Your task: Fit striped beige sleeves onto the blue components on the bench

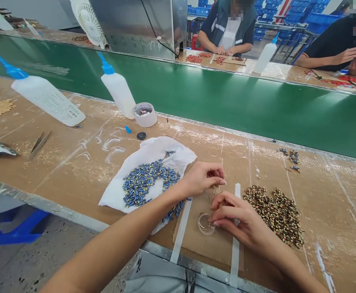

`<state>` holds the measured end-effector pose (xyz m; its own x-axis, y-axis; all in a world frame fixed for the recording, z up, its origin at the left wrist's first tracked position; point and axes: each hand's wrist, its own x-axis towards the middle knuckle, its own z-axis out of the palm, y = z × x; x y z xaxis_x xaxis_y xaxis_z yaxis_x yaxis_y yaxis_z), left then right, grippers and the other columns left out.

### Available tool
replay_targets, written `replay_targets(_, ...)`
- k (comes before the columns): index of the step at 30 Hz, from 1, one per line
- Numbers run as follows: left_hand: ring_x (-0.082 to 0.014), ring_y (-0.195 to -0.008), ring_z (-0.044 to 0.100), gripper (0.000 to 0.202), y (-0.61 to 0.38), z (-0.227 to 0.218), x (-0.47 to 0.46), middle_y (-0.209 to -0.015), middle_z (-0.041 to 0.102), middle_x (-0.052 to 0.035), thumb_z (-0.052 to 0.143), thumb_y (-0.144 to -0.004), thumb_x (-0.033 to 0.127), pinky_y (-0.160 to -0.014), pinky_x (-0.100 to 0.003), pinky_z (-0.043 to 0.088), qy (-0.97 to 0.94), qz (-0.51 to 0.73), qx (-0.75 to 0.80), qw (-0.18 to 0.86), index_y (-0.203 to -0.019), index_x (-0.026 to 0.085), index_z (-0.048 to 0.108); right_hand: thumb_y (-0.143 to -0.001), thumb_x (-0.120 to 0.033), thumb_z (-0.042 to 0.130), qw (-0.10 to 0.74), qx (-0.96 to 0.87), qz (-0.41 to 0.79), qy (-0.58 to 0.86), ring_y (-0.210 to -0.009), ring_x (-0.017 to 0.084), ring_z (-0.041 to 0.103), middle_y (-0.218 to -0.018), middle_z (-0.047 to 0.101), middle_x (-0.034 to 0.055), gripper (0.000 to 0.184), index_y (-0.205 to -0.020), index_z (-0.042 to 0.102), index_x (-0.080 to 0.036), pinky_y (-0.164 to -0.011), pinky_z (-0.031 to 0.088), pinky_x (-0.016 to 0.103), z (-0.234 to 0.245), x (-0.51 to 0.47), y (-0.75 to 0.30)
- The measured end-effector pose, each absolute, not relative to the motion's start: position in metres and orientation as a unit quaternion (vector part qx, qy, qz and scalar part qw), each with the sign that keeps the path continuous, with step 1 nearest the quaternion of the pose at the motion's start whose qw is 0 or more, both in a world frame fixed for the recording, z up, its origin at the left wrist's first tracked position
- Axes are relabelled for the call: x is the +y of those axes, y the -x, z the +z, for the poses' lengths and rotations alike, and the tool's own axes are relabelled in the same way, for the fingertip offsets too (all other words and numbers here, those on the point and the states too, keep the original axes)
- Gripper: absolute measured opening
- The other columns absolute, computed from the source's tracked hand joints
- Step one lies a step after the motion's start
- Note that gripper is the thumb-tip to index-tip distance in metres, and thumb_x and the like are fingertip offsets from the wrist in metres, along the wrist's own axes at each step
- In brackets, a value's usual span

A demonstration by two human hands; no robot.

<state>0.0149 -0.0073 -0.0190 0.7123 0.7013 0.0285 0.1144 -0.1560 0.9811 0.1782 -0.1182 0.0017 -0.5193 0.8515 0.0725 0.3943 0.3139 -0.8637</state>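
The person's left hand (200, 177) sits at the centre of the frame with thumb and fingertips drawn tight in a pinch; whatever is between them is too small to make out. The right hand (239, 217), just below and to the right, has its fingers bent and close together, tips toward the left hand. Whether it grips a piece cannot be told. Just under both hands lies a small round clear plastic dish (205, 224), which looks empty or nearly so.

As far as the work can be judged, much is left. A thick heap of small blue glossy bead-like parts (144, 185) covers a crumpled white paper sheet (153, 150) left of centre. A dense mound of brown-and-cream speckled parts (277, 213) lies at the right. Only a few blue pieces (292, 156) lie apart toward the upper right.

The brown cardboard bench top (83, 162) is matt, scuffed and streaked with dried white residue, with white tape strips (235, 244) on it. Two soft translucent squeeze bottles with blue pointed nozzles (48, 99) lean at the upper left, beside a white round tub (145, 114). Metal tweezers (39, 144) lie flat at the left. A smooth green conveyor belt (226, 97) runs across behind, with other people's hands at work beyond it.
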Motion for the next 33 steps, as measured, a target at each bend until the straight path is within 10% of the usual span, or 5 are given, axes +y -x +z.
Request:
replay_targets(16, -0.013, -0.068, 0.062, 0.005, -0.016, -0.025, -0.009, -0.073, 0.067, -0.0013, 0.066, -0.075, 0.015, -0.064, -0.023, 0.047, -0.72, 0.22, 0.31, 0.581, -0.079, 0.014, 0.063, -0.09, -0.024, 0.06, 0.411, -0.642, 0.476, 0.438, -0.082, 0.017, 0.061, -0.087, 0.065, 0.003, 0.01, -0.088, 0.07, -0.024, -0.075, 0.048, 0.03, 0.01, -0.11, -0.184)
replay_targets(33, -0.014, -0.068, 0.064, 0.009, -0.021, -0.023, -0.016, -0.071, 0.067, -0.0014, 0.065, -0.077, 0.015, -0.061, -0.023, 0.046, -0.721, 0.192, 0.312, 0.588, -0.084, 0.014, 0.061, -0.082, -0.035, 0.069, 0.513, -0.511, 0.269, 0.635, -0.084, 0.021, 0.069, -0.093, 0.075, 0.0077, 0.017, -0.091, 0.072, -0.02, -0.074, 0.055, 0.035, -0.007, -0.099, -0.195)
